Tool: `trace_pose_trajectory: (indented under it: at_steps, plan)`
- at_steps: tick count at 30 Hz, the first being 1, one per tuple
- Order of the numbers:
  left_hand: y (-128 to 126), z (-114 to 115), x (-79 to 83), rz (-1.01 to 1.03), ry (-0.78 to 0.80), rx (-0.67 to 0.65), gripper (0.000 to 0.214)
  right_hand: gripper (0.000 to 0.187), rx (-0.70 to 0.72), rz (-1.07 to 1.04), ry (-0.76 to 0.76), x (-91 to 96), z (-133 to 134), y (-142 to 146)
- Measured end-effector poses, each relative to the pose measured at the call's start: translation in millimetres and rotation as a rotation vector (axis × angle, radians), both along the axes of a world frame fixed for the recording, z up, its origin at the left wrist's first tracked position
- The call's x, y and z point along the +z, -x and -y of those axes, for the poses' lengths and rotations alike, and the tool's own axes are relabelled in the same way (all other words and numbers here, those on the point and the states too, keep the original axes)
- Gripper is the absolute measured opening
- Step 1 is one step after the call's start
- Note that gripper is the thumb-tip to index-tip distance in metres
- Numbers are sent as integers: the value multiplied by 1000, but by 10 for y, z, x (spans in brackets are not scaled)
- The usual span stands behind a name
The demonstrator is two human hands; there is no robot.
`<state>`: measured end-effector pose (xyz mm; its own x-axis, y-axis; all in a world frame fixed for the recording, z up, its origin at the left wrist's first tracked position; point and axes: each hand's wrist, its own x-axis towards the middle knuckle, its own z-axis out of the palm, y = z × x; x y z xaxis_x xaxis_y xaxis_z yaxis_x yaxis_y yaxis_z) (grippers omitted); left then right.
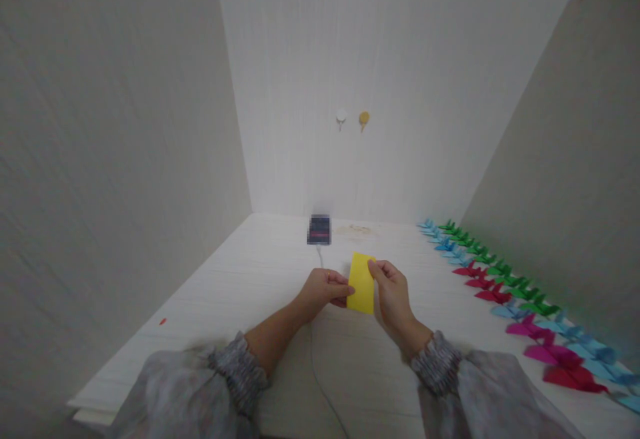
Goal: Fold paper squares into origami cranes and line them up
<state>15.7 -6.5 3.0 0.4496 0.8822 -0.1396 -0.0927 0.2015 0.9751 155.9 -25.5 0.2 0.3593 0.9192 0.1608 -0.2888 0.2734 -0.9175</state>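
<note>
A yellow sheet of paper [361,286], rectangular in outline, is held up above the white table between both hands. My left hand [323,291] pinches its left edge, the thumb lying on the front and the fingers behind. At the upper right corner, my right hand [393,289] grips the same paper with the thumb on its face. A ring shows on a finger of my left hand. Whether the paper is a single layer or folded, I cannot tell.
Folded paper cranes [493,292] in green, blue, red and pink line the table's right side. A dark blurred device [319,230] with a white cable [320,387] stands at the back. Two hooks [364,118] are on the wall. A small red scrap [163,321] lies left.
</note>
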Motion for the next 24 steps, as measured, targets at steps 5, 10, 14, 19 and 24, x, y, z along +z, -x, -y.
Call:
trace_pose_trajectory:
  at_steps: [5,10,14,19,24]
  plan:
    - [6,16,11,19,14,-28,34,21,-37,-22,6,15,8,6]
    - [21,7,-9,10,29,-64,34,22,-89,-8,-4,54,7,-13]
    - [30,-4,-15,23,26,-108,35,22,-100,36,-5,27,-12,-38]
    - [25,-11,1,108,-15,-62,32,21,-2,13,-3,-6,6,7]
    - [37,-30,-5,121,-50,55,30,18,119,73,-30,71,61,57]
